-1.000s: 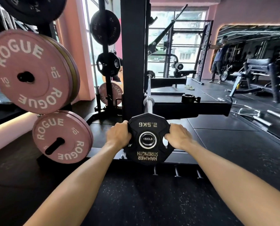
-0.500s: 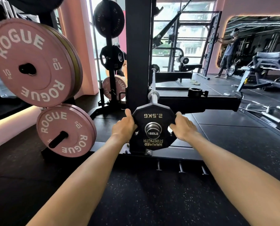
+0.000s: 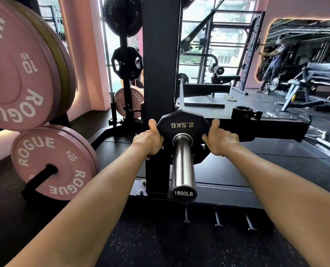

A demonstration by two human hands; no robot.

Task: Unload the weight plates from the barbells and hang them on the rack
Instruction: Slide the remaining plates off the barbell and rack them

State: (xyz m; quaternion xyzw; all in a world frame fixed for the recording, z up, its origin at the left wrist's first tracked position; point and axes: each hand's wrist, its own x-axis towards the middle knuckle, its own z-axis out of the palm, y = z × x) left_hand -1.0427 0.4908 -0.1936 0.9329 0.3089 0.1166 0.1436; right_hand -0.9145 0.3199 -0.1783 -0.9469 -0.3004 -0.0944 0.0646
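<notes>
At far left, matte pink Rogue bumper plates (image 3: 21,74) marked 10 KG hang on rack pegs, a second pink pair (image 3: 52,162) below them, smooth round discs with white lettering. Further right, the left hand (image 3: 148,143) grips the left edge of the 2.5 kg plate (image 3: 181,124), thumb raised along the rim and the fingers (image 3: 149,157) curled behind it, mostly hidden. The plate is black, dull and rubbery-looking, many-sided rather than round, its pale "2.5KG" marking upside down. It sits far up the barbell sleeve (image 3: 182,168), a polished chrome cylinder running toward the camera, with a dark end cap stamped 1500LB. The right hand (image 3: 221,140) clasps the plate's right edge the same way, thumb up, fingers wrapped round the back out of sight. Behind stands the black steel rack upright (image 3: 160,64), and beyond the right hand a black barbell collar (image 3: 245,112) rests on the rack's horizontal beam (image 3: 275,128).
</notes>
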